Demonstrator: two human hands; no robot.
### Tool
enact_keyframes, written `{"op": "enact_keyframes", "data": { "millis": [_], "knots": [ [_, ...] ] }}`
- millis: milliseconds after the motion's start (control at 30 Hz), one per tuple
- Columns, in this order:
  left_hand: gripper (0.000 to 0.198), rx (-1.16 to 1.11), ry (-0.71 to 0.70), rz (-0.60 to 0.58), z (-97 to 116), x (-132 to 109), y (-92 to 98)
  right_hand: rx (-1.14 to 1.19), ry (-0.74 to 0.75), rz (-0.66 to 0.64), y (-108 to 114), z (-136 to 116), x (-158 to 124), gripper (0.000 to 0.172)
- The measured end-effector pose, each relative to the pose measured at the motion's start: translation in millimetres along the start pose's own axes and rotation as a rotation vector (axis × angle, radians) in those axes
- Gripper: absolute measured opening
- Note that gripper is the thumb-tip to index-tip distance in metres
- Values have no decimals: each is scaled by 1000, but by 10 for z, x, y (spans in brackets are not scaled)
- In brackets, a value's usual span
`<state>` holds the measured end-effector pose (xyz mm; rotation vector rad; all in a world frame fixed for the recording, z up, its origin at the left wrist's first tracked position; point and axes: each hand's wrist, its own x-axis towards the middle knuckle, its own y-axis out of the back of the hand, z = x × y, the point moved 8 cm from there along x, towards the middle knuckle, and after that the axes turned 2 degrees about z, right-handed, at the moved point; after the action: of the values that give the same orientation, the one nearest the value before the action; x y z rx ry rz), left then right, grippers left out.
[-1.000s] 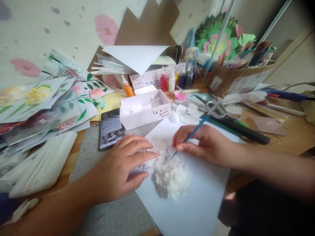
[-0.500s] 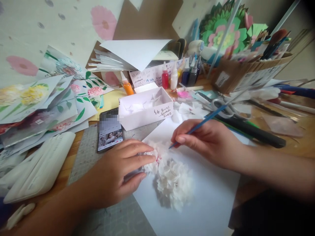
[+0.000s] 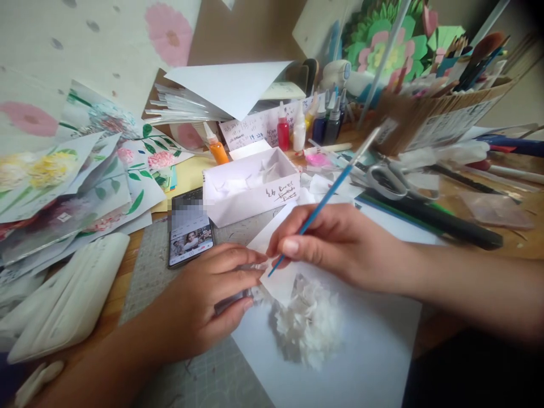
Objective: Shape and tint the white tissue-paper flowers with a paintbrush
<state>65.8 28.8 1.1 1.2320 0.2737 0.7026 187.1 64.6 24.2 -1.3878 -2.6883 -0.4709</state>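
Note:
My right hand (image 3: 335, 241) grips a slim blue paintbrush (image 3: 325, 198) slantwise, its pale end up and its thin blue tip pointing down. Just below that tip is a small white paper piece (image 3: 280, 286); whether my right fingers also pinch it, I cannot tell. My left hand (image 3: 212, 289) lies with fingers stretched out and apart, fingertips at the edge of this piece and over small white petals partly hidden under them. A fluffy white paper flower (image 3: 309, 326) rests beside them on a white sheet (image 3: 361, 351).
Behind the hands stand a white open box (image 3: 250, 195) with white scraps and a phone (image 3: 190, 235). Paint bottles (image 3: 283, 127) line the back. Scissors (image 3: 389, 181) and a black rod (image 3: 446, 224) lie right. Flower cards (image 3: 80, 170) and a white case (image 3: 80, 294) are left.
My right hand has moved left toward my left fingertips, and the brush tip has shifted left and down. The white piece now shows under the tip. My left hand stays nearly still.

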Motion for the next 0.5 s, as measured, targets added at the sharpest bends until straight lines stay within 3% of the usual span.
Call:
{"op": "enact_keyframes", "data": {
  "millis": [133, 300, 500],
  "knots": [
    [28, -11, -5, 3, -5, 4, -5, -39, 2, 83, 146, -19, -4, 25],
    [27, -69, 2, -22, 20, 28, -4, -242, 161, -61, -42, -40, -23, 17],
    [33, -76, 10, -19, 4, -3, -11, -371, 368, -55, -166, -15, -23, 9]
  ]
}}
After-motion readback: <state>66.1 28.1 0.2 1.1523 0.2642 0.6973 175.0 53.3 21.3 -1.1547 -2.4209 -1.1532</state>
